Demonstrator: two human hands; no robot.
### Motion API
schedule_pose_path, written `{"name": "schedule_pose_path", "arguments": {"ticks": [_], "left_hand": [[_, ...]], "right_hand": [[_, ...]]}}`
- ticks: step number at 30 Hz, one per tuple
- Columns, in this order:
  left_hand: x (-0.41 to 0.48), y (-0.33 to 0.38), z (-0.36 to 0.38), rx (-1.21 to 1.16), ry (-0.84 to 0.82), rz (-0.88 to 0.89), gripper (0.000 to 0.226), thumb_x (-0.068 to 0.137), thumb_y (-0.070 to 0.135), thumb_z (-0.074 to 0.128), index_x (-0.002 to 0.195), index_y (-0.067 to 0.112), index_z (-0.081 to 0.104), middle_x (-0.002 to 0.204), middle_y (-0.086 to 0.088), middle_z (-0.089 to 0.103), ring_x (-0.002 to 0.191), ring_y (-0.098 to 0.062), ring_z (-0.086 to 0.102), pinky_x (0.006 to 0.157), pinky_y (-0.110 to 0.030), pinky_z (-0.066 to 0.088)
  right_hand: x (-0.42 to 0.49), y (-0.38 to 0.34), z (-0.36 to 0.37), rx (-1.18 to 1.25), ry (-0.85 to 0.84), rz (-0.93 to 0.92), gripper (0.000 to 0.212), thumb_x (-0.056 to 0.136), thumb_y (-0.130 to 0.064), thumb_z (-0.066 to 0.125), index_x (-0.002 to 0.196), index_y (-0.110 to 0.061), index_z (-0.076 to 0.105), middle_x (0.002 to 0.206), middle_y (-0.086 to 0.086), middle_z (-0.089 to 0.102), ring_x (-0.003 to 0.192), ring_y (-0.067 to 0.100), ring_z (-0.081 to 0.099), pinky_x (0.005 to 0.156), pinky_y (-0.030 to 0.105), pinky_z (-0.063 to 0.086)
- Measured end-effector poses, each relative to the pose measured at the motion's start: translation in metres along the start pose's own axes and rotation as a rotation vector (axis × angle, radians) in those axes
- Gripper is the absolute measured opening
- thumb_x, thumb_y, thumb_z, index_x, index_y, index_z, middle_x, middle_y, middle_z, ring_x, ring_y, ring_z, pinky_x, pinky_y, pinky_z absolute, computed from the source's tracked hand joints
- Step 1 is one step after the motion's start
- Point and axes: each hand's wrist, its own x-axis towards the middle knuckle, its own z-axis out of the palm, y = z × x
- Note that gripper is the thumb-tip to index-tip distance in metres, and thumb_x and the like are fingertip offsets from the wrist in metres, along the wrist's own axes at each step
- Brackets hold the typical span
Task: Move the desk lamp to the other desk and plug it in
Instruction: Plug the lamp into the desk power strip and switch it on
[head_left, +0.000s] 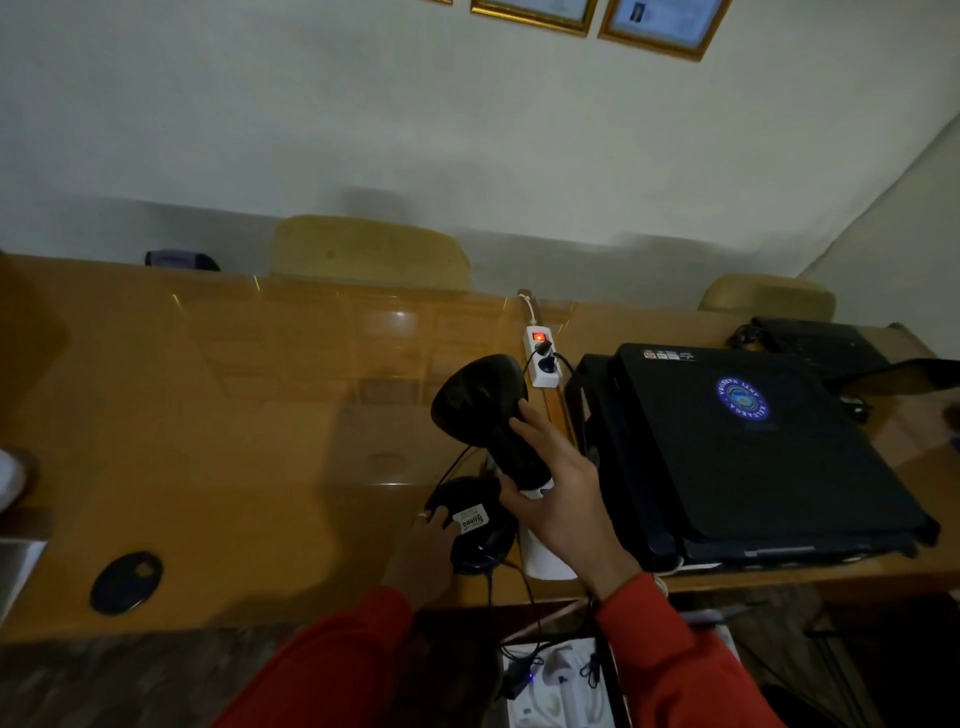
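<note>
While the right hand (558, 499) is wrapped around the lamp (488, 415) at centre frame, the left hand (423, 551) grips its round base (478, 525) just below, ring on one finger. Both hands closed on the lamp, close together, one above the other. Lamp is black; head points up-left, body tilted. White label sticks on the base. A black cord (491, 582) runs from the base down past the desk edge.

Lamp sits over the seam between two wooden desks: the left desk (208, 415) fills the left half of the frame, the right desk (779, 577) the right half. White strip (540, 358) lies just above the lamp, red switch lit, one black plug in it. Laptop (753, 447), closed, blue round sticker, right of centre, just beside the right hand. Dark oval disc (126, 582) lower left on the left desk. Two chair backs behind the desks, framed papers on the wall at top. Red sleeves on both arms at the bottom.
</note>
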Motion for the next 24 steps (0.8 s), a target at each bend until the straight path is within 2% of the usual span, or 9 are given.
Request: {"name": "schedule_pose_path", "arguments": {"ticks": [5,10,12,14,16,17,18,24], "left_hand": [[0.011,-0.003,0.003,-0.027,0.064,-0.033,0.046,0.095,0.021,0.038,0.140,0.021,0.031,0.150,-0.007,0.031,0.129,-0.031,0.037,0.104,-0.039,0.040],[0.021,-0.005,0.006,-0.024,0.061,-0.038,0.053,0.096,0.027,0.037,0.146,0.023,0.021,0.153,-0.006,0.026,0.130,-0.033,0.035,0.104,-0.041,0.041],[0.025,-0.008,0.008,-0.003,0.050,-0.020,0.054,0.097,0.028,0.035,0.148,0.022,0.018,0.154,-0.009,0.024,0.131,-0.034,0.034,0.106,-0.041,0.039],[0.029,-0.009,0.008,0.013,0.036,-0.017,0.055,0.097,0.029,0.034,0.149,0.023,0.015,0.154,-0.010,0.023,0.132,-0.035,0.032,0.107,-0.042,0.037],[0.033,-0.011,0.007,0.017,0.022,-0.023,0.057,0.096,0.029,0.037,0.148,0.024,0.016,0.155,-0.009,0.022,0.135,-0.034,0.029,0.108,-0.043,0.036],[0.034,-0.011,0.007,0.019,0.014,-0.022,0.057,0.096,0.029,0.037,0.148,0.024,0.015,0.155,-0.009,0.022,0.135,-0.034,0.028,0.109,-0.043,0.035],[0.035,-0.012,0.007,0.025,0.007,-0.016,0.057,0.096,0.030,0.036,0.148,0.024,0.015,0.155,-0.009,0.021,0.136,-0.034,0.028,0.109,-0.043,0.034],[0.034,-0.018,0.013,0.063,-0.006,0.009,0.058,0.098,0.032,0.033,0.149,0.023,0.009,0.155,-0.011,0.020,0.134,-0.037,0.029,0.109,-0.045,0.032]], "right_hand": [[-0.001,-0.001,-0.001,0.057,-0.013,-0.007,0.071,0.080,-0.012,0.071,0.140,-0.024,0.036,0.148,-0.001,0.040,0.135,0.005,0.040,0.107,0.021,0.039],[-0.016,0.015,0.016,0.224,0.049,0.240,0.080,0.075,-0.037,0.073,0.142,-0.037,0.029,0.132,-0.044,0.036,0.126,-0.015,0.038,0.097,0.000,0.034],[-0.029,0.035,0.031,0.287,0.029,0.375,0.071,0.075,-0.029,0.076,0.135,-0.035,0.039,0.125,-0.038,0.048,0.118,-0.016,0.046,0.089,-0.001,0.040],[-0.042,0.054,0.049,0.287,-0.076,0.519,0.056,0.076,-0.019,0.076,0.122,-0.036,0.049,0.116,-0.022,0.060,0.111,-0.008,0.056,0.082,0.003,0.047],[-0.055,0.071,0.067,0.286,-0.200,0.633,0.050,0.077,-0.013,0.075,0.122,-0.023,0.053,0.120,-0.002,0.063,0.116,0.011,0.059,0.093,0.023,0.053],[-0.060,0.076,0.075,0.280,-0.237,0.659,0.051,0.077,-0.011,0.073,0.124,-0.018,0.054,0.123,0.003,0.063,0.117,0.016,0.059,0.098,0.034,0.052],[-0.064,0.079,0.082,0.263,-0.260,0.665,0.050,0.078,-0.010,0.072,0.124,-0.016,0.054,0.124,0.005,0.063,0.117,0.018,0.059,0.101,0.039,0.050],[-0.069,0.082,0.107,0.106,-0.188,0.681,0.042,0.081,-0.006,0.065,0.121,-0.014,0.057,0.121,0.008,0.060,0.116,0.022,0.056,0.105,0.037,0.046]]}}
